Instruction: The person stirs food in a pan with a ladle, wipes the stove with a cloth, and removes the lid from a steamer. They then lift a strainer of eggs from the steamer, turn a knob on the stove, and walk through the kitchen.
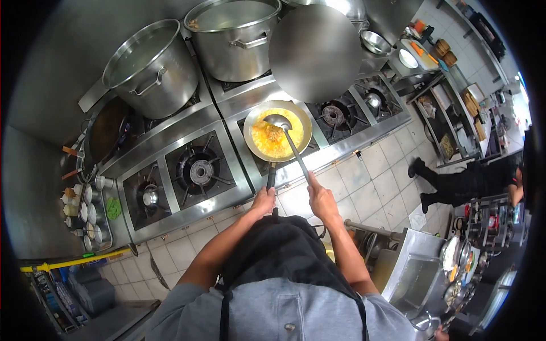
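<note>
A round frying pan [305, 117] sits over a burner on the steel stove, its black handle pointing toward me. My left hand [264, 201] is closed around that handle. Inside the pan lies a yellow-orange, egg-like food [272, 142] with a darker brownish clump at its middle. My right hand [322, 200] grips the long handle of a metal ladle [297, 152]. The ladle's bowl rests in the food near the pan's upper middle, touching the clump.
Two large steel stockpots [149, 71] stand behind the burners. Bare burner grates [201, 171] flank the pan. Squeeze bottles and cups [88, 213] crowd the left end. A person in black [478, 183] is at right, near a steel sink [414, 281].
</note>
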A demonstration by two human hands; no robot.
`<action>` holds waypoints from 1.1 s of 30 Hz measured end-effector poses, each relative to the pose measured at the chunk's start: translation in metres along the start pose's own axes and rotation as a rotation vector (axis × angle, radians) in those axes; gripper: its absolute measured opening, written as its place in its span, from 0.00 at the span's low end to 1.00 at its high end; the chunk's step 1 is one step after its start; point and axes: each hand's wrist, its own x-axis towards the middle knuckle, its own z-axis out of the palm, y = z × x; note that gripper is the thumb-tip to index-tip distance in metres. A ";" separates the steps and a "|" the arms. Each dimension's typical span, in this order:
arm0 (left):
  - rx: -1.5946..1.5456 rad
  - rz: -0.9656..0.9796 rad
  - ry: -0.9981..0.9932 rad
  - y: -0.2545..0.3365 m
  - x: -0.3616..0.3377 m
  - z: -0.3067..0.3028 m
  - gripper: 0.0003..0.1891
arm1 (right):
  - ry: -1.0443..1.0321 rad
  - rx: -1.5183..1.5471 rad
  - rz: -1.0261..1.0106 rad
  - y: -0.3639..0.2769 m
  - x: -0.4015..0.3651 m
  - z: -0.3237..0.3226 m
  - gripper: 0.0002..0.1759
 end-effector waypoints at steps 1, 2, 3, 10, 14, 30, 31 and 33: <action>0.021 0.020 -0.008 -0.003 0.004 -0.001 0.13 | -0.015 -0.001 0.008 -0.004 -0.003 -0.005 0.28; 0.021 0.023 -0.008 -0.004 0.003 -0.001 0.13 | -0.032 -0.001 0.019 -0.007 -0.008 -0.010 0.28; 0.038 0.018 -0.013 -0.004 0.004 -0.001 0.13 | -0.061 -0.010 0.026 -0.010 -0.014 -0.015 0.29; -0.005 -0.007 -0.030 0.002 -0.004 0.002 0.13 | -0.156 -0.034 0.031 -0.005 -0.023 -0.015 0.29; 0.046 0.014 -0.025 0.005 -0.002 0.000 0.14 | -0.194 -0.072 0.063 -0.016 -0.029 -0.030 0.28; 0.014 0.009 -0.016 0.002 0.000 0.002 0.12 | -0.142 0.022 0.030 -0.025 -0.014 -0.038 0.28; 0.015 0.015 -0.008 0.005 -0.003 0.003 0.12 | -0.187 -0.014 0.098 -0.031 -0.012 -0.037 0.27; 0.013 0.009 -0.013 0.006 -0.007 0.003 0.12 | -0.201 -0.012 0.088 -0.019 -0.010 -0.022 0.27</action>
